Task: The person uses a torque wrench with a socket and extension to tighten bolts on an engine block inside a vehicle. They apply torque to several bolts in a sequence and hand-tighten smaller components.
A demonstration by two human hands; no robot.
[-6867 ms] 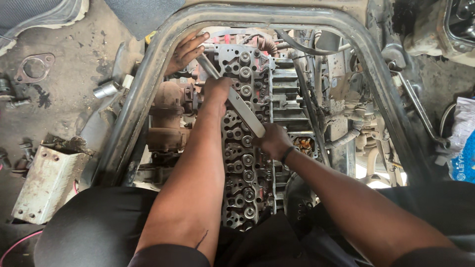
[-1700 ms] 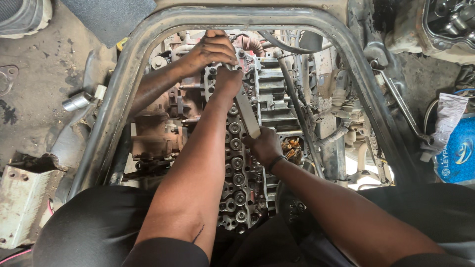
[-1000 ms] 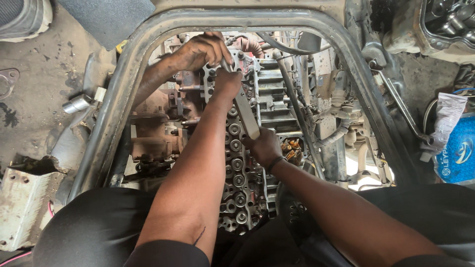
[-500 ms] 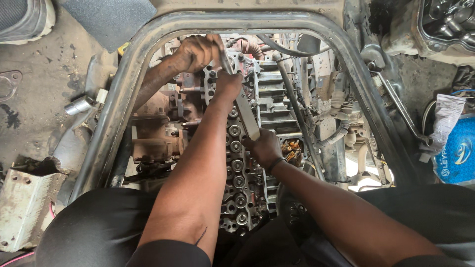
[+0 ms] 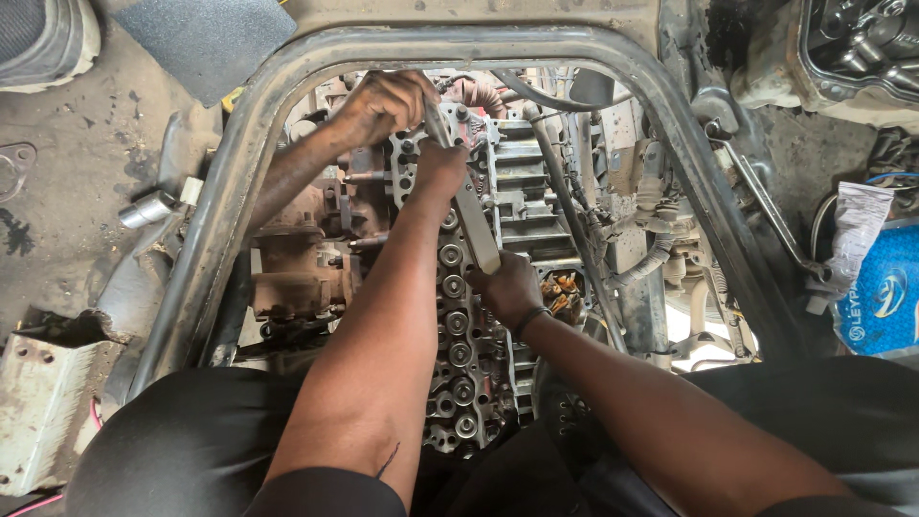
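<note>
Frame: a bent steel tube frame (image 5: 239, 191) rings an exposed engine, seen from above by the person at work, whose dark-trousered knees fill the bottom edge.
Cylinder head: a long, oily cylinder head (image 5: 459, 354) with rows of valve springs runs down the middle of the opening, between the person's forearms.
Surroundings: a stained concrete floor (image 5: 86, 163) lies outside the frame on one side; a blue printed bag (image 5: 885, 297) sits well apart on the other.
Tool: a long flat steel bar (image 5: 476, 230), seemingly a wrench handle, slants across the upper part of the head; its working end is at the far end, hidden under hands.
Right hand: the right hand (image 5: 507, 287) is closed around the near end of the bar, fingers wrapped tight.
Left hand: the left hand (image 5: 440, 168) presses down on the far end of the bar; whether its fingers are curled round it cannot be told.
Co-worker: another person's hand (image 5: 378, 105) reaches in from beyond the frame and rests near the tool's tip.
Doing it well: judging by the hold, the far hand should keep the tip seated square while the near hand supplies a smooth pull, and the co-worker's fingers should stay out of the bar's path in case it slips.
</note>
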